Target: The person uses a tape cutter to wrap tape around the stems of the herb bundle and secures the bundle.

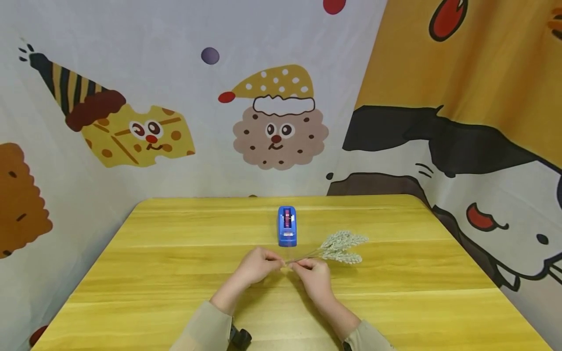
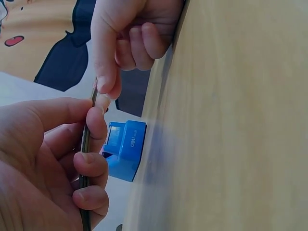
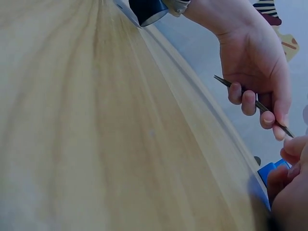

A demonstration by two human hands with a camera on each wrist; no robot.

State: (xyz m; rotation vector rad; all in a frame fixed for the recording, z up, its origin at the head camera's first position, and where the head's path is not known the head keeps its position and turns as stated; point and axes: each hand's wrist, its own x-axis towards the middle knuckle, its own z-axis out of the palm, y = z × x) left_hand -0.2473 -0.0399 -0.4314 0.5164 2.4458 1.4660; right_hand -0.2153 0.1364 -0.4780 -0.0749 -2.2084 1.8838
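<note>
A bunch of pale green flower sprigs points to the right, its thin stems running left into both hands. My left hand holds the stem end; in the left wrist view its fingers curl round the dark stems, thumb and index pinching near the top. Close beside it, my right hand pinches the stems between thumb and index, with fingertips nearly meeting the left ones. A blue tape dispenser stands just beyond the hands. In the right wrist view the stem ends stick out past the left hand.
Everything is over a yellow wood-grain table. Behind it hangs a white and orange cloth with cartoon prints. A dark wrist device sits at the left sleeve.
</note>
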